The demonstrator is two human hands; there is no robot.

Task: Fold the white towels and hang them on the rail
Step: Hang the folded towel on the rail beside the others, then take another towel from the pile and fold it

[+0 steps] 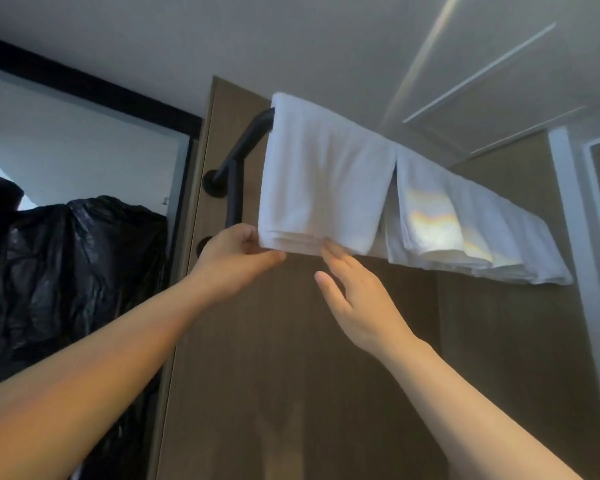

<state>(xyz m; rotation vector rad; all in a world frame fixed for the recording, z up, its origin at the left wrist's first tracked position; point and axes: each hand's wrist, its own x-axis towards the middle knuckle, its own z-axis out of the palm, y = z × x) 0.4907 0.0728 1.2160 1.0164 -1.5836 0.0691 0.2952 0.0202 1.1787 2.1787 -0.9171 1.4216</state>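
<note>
Left hand [238, 251]: your curled fingers pinch the left towel's [323, 181] lower corner.
Right hand [355, 296]: you hold it flat, fingers straight, tips touching that towel's bottom edge, gripping nothing.
Right towel [465, 226]: hangs beside it, folds blurred by glare.
Rail [253, 133]: only its left end shows; the towels hide the rest.

Rail [253, 128] mostly hidden under towels [326, 174]; black bag [66, 271] cropped left.
</note>
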